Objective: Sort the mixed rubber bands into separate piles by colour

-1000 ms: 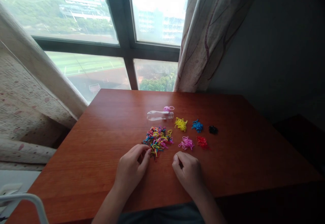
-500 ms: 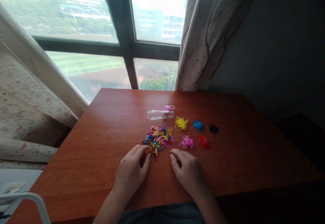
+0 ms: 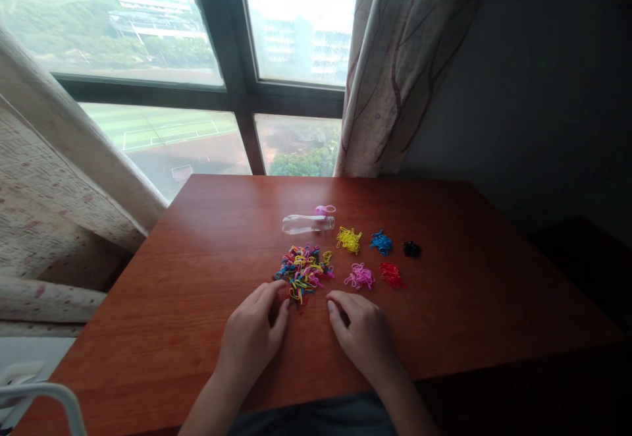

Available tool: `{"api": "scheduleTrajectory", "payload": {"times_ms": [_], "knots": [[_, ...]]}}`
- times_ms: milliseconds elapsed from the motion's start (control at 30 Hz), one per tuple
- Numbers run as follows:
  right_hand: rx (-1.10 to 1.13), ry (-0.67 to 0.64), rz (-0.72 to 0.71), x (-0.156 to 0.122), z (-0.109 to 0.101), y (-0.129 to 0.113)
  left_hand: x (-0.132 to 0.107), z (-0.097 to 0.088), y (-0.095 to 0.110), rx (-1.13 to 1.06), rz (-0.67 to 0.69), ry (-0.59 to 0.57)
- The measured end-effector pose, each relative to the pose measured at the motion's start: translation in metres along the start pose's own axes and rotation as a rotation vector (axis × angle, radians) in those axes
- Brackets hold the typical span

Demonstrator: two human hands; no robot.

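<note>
A mixed pile of small, thin coloured loops point(image 3: 305, 268) lies on the wooden table; they may be rubber bands or clips, too small to tell. My left hand point(image 3: 257, 323) rests at the pile's near left edge, thumb and index finger apart with nothing visible between them. To the right of the pile, my right hand point(image 3: 359, 327) lies on the table with loosely curled fingers and no item showing. Single-colour heaps sit further right: yellow loops point(image 3: 349, 240), blue loops point(image 3: 380, 243), a black heap point(image 3: 411, 249), pink loops point(image 3: 360, 276) and red loops point(image 3: 392, 275).
Behind the mixed pile a clear bottle point(image 3: 302, 224) lies on its side, beside a pink cap with a ring point(image 3: 323, 210). The table point(image 3: 187, 258) reaches back to a window between curtains point(image 3: 378, 80). A pale curved rail point(image 3: 59, 393) stands at lower left.
The whole view has shifted slightly, so everything sits a little further left. Both hands keep nearly the same pose; the heaps and bottle look unchanged.
</note>
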State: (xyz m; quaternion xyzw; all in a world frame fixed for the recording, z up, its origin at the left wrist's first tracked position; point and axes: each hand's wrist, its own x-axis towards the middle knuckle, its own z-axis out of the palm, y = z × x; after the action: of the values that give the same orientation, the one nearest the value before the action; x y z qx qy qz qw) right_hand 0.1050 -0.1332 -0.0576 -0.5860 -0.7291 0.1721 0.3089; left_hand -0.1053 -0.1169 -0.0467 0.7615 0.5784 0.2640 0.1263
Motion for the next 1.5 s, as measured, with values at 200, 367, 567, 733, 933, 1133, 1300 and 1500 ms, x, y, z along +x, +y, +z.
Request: {"api": "scheduleTrajectory", "payload": {"times_ms": [200, 367, 567, 733, 933, 1133, 1300, 1500], "knots": [[-0.013, 0.009, -0.012, -0.0007, 0.0000, -0.0006, 0.0055, 0.0013, 0.0012, 0.079, 0.013, -0.054], [0.008, 0.004, 0.006, -0.0013, 0.0003, -0.0002, 0.0046, 0.0018, 0.0002, 0.069, 0.005, -0.058], [0.007, 0.008, 0.004, -0.0004, 0.0009, 0.0007, 0.0031, 0.0006, -0.0001, 0.033, -0.013, -0.062], [0.007, 0.012, 0.004, -0.0008, 0.0011, 0.0011, 0.0030, 0.0015, -0.0008, 0.024, -0.011, -0.036], [0.013, 0.008, 0.004, -0.0001, 0.0004, 0.0006, 0.0041, 0.0004, -0.0006, 0.031, -0.009, -0.068], [0.025, -0.001, 0.013, -0.0001, -0.0009, -0.0003, 0.0022, -0.0003, -0.0018, 0.013, -0.025, -0.090], [0.020, -0.003, 0.012, -0.0005, -0.0011, -0.0003, 0.0021, 0.0012, -0.0029, 0.020, -0.018, -0.090], [0.024, -0.011, 0.016, -0.0006, -0.0002, 0.0005, 0.0030, 0.0016, -0.0024, 0.037, -0.029, -0.088]]}}
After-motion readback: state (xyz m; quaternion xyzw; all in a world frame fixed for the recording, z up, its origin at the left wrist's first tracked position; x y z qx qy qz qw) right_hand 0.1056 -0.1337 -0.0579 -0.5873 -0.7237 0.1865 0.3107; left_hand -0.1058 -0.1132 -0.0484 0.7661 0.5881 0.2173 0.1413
